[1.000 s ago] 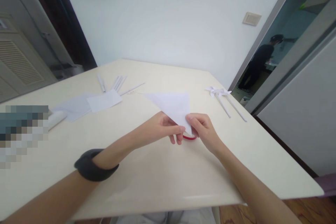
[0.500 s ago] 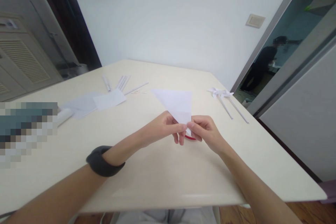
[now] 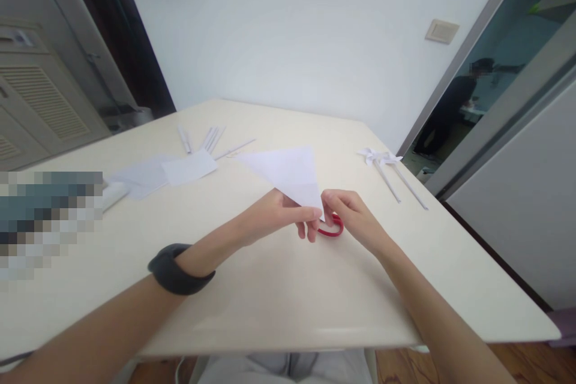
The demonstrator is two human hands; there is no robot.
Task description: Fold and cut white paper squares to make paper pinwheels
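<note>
My left hand (image 3: 279, 217) pinches the near corner of a white paper folded into a triangle (image 3: 288, 173), held just above the cream table (image 3: 252, 300). My right hand (image 3: 353, 219) is right beside it, its fingers curled around the red handle of a pair of scissors (image 3: 332, 228) lying under the paper's tip. The scissor blades are hidden behind the paper and hands. A dark band sits on my left wrist (image 3: 180, 268).
Loose white sheets (image 3: 180, 169) and several thin white sticks (image 3: 209, 139) lie at the left back of the table. Two white paper pinwheels on sticks (image 3: 387, 168) rest at the right back. A person stands beyond the doorway (image 3: 450, 114) at the right.
My right hand has let go of the paper's corner and dropped onto the red scissor handle. The paper has tilted a little to the left in my left hand.
</note>
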